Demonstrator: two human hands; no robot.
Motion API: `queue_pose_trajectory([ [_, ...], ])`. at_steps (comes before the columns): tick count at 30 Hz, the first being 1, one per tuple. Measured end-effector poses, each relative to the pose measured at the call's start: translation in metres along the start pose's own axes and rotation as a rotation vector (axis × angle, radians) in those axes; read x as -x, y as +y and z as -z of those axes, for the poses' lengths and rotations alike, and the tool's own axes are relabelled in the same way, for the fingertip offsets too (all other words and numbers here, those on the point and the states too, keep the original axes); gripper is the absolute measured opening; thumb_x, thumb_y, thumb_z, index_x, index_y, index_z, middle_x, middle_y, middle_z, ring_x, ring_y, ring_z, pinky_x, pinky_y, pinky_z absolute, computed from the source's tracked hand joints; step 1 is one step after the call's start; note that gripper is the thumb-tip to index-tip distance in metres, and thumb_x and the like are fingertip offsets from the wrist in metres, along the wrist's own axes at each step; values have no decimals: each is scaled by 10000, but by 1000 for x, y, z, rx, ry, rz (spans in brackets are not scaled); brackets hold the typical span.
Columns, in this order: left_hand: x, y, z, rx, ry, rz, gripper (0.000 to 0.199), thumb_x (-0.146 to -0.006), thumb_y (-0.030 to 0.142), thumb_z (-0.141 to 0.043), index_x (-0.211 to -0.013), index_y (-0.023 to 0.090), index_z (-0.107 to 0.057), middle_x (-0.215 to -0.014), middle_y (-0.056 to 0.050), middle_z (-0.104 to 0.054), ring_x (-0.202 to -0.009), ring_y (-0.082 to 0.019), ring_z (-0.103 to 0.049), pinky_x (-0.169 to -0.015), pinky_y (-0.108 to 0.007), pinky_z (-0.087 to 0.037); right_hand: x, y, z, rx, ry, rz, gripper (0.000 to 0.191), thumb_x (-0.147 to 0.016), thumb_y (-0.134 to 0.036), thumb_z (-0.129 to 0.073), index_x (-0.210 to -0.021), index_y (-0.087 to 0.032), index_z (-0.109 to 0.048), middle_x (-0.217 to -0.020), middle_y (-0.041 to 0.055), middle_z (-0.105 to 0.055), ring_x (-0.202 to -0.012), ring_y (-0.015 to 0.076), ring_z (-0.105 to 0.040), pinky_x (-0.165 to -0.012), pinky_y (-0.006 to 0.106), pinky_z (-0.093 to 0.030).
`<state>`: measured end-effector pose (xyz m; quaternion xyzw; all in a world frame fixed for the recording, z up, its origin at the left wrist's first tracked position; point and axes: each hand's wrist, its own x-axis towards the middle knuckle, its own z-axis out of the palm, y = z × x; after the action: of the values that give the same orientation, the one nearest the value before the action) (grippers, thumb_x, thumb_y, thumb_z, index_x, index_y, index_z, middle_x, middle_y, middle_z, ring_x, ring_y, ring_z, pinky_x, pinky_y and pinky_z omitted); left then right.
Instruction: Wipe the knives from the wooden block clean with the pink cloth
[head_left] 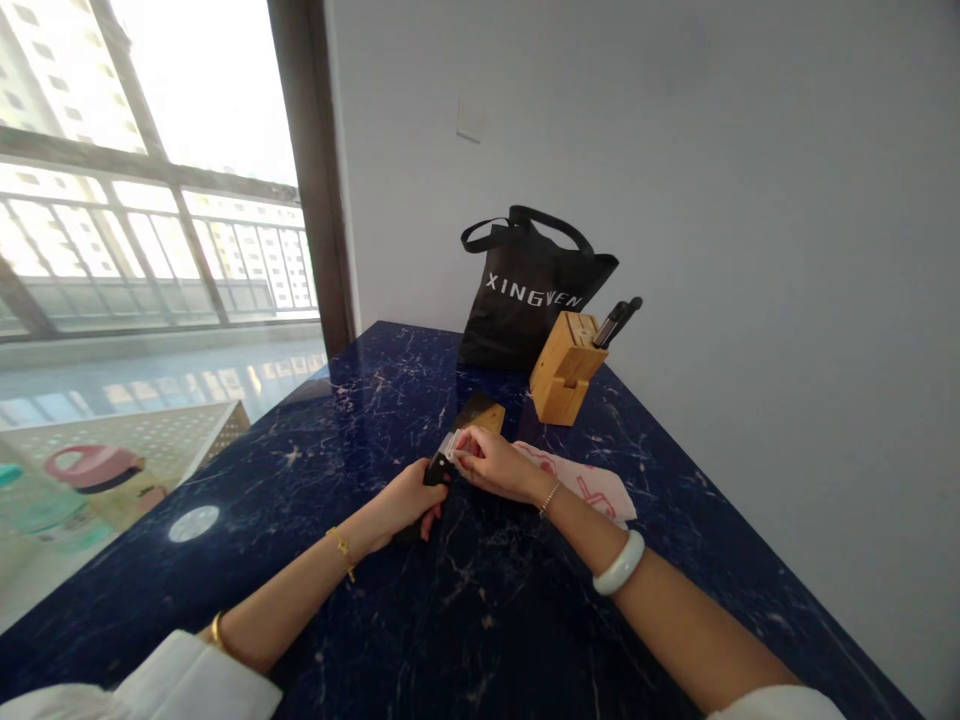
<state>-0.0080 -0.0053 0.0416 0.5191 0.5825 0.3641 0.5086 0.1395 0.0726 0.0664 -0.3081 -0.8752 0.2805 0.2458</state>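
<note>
A black plastic handle [436,470] is gripped by the closed left hand [405,500]; a small silvery strip [450,445] is pinched by the right hand [491,462].

The head-worn camera looks forward and down from the person's head, along both forearms, onto a blue marble counter [495,620]. The left hand [405,500] and right hand [495,462] sit close, just above frame centre-bottom. A window [150,170] lies at 10 o'clock, a grey wall [787,250] at 2 o'clock, a black tote bag [525,300] farther off at 12 o'clock.
</note>
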Motion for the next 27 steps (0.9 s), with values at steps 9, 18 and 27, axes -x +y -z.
queue_pose_trajectory([
  [9, 4, 4, 0, -59, -13, -14, 151, -696, 165, -424, -838, 178, -374, -441, 84, -505, -280, -88, -466, -268, -154, -330, -25, 9, -7, -8, 132, 53, 182, -829, -331, -439, -892, -193, -540, -838, 12, -519, -757, 116, -491, -713, 234, -380],
  [18, 6, 5, -1, -89, -3, 9, 193, -695, 170, -407, -886, 175, -375, -449, 81, -508, -286, -107, -481, -276, -172, -341, -85, 67, 13, 117, 268, -134, 215, -831, -284, -431, -898, -178, -605, -829, 32, -525, -780, 129, -480, -745, 244, -363],
  [27, 4, 5, 0, -139, -5, -14, 167, -710, 205, -395, -871, 162, -386, -446, 59, -532, -299, -130, -508, -289, -194, -366, -36, 10, -5, 169, 82, 133, 180, -839, -258, -449, -899, -198, -607, -882, 24, -506, -832, 120, -470, -800, 240, -342],
])
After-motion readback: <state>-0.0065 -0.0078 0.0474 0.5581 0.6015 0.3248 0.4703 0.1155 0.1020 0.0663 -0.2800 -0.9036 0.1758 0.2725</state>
